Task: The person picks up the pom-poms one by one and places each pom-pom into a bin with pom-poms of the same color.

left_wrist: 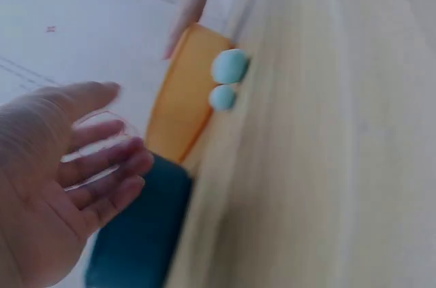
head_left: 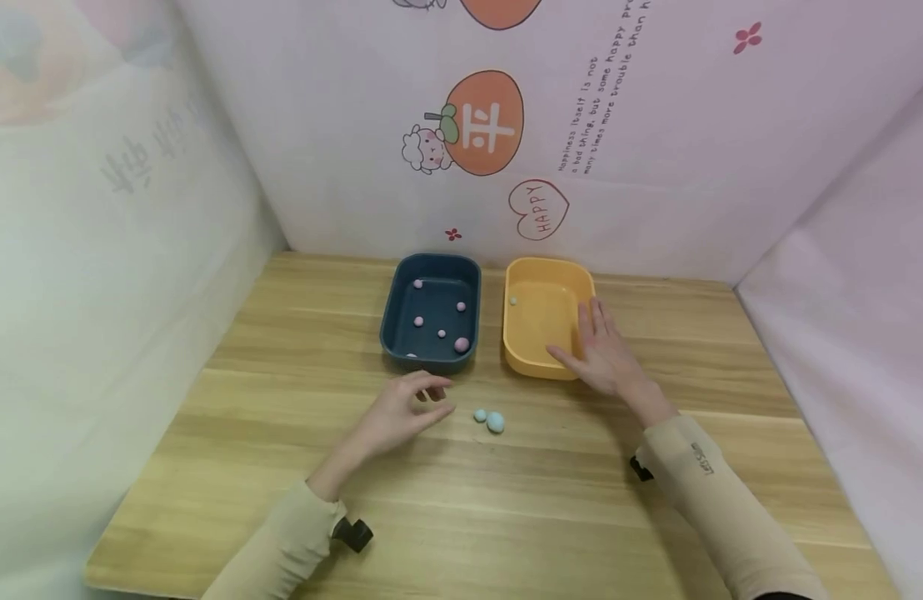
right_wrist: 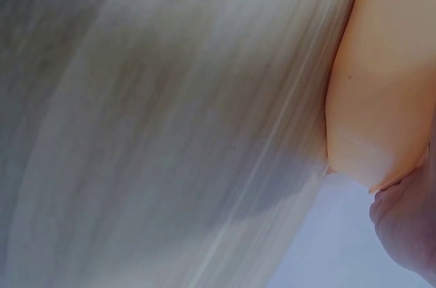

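Observation:
Two light blue balls, a larger one [head_left: 495, 422] and a smaller one [head_left: 480, 415], lie side by side on the wooden table. Just left of them my left hand [head_left: 401, 412] hovers with loosely bent fingers, thumb apart, nothing between them; the left wrist view shows this hand [left_wrist: 82, 165] bare too. My right hand [head_left: 604, 358] is at the right front corner of the yellow bin [head_left: 540, 371], fingers extended along its rim. In the right wrist view only part of this hand [right_wrist: 409, 223] shows beside the bin's wall [right_wrist: 378, 77]. A small pale ball [head_left: 513, 301] sits inside the yellow bin.
A dark blue bin [head_left: 387, 333] stands left of the yellow one, with several pink balls, one of them large [head_left: 461, 344], spread inside. Behind both bins rises a white printed cloth [head_left: 341, 167]. The wooden table [head_left: 506, 517] extends in front, with cloth at both sides.

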